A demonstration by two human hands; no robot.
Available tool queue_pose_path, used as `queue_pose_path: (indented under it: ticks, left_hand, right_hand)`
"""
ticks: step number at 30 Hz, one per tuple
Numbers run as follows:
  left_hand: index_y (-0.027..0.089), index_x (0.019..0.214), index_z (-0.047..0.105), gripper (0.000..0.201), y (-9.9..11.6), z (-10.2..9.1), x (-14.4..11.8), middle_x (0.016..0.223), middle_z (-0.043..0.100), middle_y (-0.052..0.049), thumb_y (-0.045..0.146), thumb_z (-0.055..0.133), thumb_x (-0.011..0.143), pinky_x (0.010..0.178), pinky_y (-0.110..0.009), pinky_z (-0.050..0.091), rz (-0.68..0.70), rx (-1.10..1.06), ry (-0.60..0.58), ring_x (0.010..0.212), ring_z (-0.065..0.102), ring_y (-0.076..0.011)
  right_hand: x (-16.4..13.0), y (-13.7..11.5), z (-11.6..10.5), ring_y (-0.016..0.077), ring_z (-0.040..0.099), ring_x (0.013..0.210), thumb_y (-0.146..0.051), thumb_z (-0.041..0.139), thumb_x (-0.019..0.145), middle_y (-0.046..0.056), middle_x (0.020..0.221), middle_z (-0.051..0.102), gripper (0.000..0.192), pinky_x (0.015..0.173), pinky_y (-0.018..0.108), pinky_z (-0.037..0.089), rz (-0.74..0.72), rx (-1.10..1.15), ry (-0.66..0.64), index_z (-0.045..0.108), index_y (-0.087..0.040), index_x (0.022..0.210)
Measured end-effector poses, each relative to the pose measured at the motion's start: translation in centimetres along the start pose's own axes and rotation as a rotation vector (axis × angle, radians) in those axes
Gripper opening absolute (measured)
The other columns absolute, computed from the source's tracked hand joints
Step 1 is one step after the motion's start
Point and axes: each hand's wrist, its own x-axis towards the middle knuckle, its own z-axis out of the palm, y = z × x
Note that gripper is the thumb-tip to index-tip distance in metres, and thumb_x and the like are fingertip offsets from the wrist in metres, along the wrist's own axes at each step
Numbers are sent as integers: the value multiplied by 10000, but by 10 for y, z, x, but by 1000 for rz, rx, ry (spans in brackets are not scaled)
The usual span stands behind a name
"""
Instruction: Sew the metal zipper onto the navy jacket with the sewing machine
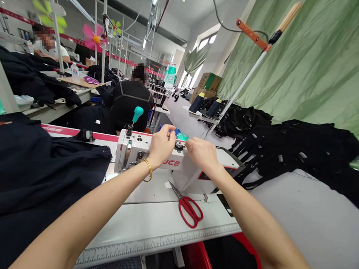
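Note:
A white sewing machine (128, 147) with red lettering stands on the white table (148, 221). Both my hands rest on top of its right part. My left hand (161, 145), with a gold bangle on the wrist, has its fingertips pinched at a small dark knob or bobbin (179, 146) beside a teal round piece (182, 137). My right hand (202, 152) is curled just right of that knob, fingers closed toward it. Whether either hand holds thread is too small to tell. Red-handled scissors (187, 207) lie on the table below my hands.
Dark fabric (33, 176) is heaped on the left, and black strap pieces (290, 152) on the grey surface at right. Two dark thread cones (206, 104) stand behind. A green curtain (315, 61) hangs at right. Other people sit at machines farther back.

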Motion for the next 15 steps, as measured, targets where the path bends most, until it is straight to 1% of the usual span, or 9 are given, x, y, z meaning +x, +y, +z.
queue_pose_path:
  ticks: [2, 4, 6, 8, 9, 11, 13, 15]
  left_hand:
    - [162, 926, 552, 178, -1, 0, 0, 597, 544, 23, 197, 419, 815, 572, -204, 381, 6, 10, 1, 573, 528, -106]
    - [160, 917, 552, 171, -1, 0, 0, 604, 547, 21, 194, 421, 813, 572, -203, 381, 9, 12, 11, 575, 526, -105]
    - [161, 907, 554, 164, -1, 0, -1, 617, 556, 19, 190, 423, 812, 580, -201, 384, 13, 9, 22, 587, 529, -105]
    - [164, 911, 558, 166, -1, 0, -1, 624, 559, 19, 192, 428, 813, 592, -201, 388, 14, 6, 23, 591, 531, -104]
    - [164, 917, 561, 169, -1, 0, -1, 623, 558, 19, 194, 429, 815, 598, -202, 390, 15, 8, 17, 590, 531, -105]
    - [162, 925, 565, 176, 0, 0, -1, 617, 553, 18, 196, 431, 816, 607, -205, 393, 21, 14, 1, 588, 529, -106]
    - [157, 922, 567, 177, 0, 0, -1, 622, 555, 15, 193, 429, 815, 610, -206, 393, 30, 14, 2, 589, 526, -106]
    - [155, 909, 566, 170, 0, 1, -2, 626, 555, 14, 190, 431, 812, 602, -204, 389, 43, 5, 23, 584, 518, -103]
  right_hand:
    - [7, -1, 0, 169, 559, 725, -178, 337, 863, 82, 835, 599, 276, 515, 247, 270, 15, -3, 0, 613, -173, 845]
    - [11, -7, -1, 178, 558, 765, -149, 337, 853, 93, 870, 597, 269, 533, 246, 282, -14, 2, 5, 604, -164, 884]
    - [7, -12, -1, 182, 553, 798, -129, 325, 850, 101, 881, 593, 278, 557, 246, 291, -67, 11, 9, 598, -159, 898]
    - [-4, -11, -1, 181, 551, 785, -123, 321, 848, 96, 846, 592, 284, 559, 249, 289, -103, 10, 7, 601, -161, 871]
    - [-8, -7, 0, 179, 552, 765, -129, 325, 847, 90, 824, 592, 281, 550, 251, 283, -93, 5, 9, 603, -165, 848]
    - [-11, 2, 2, 175, 552, 722, -154, 339, 850, 80, 799, 592, 272, 529, 253, 273, -21, -4, 19, 608, -172, 817]
    - [-3, 6, 4, 174, 554, 710, -175, 349, 855, 79, 808, 596, 267, 526, 248, 277, 50, -1, 28, 614, -175, 824]
    - [7, 1, 3, 175, 556, 732, -168, 347, 857, 84, 832, 600, 268, 538, 243, 288, 53, 11, 29, 615, -175, 857]
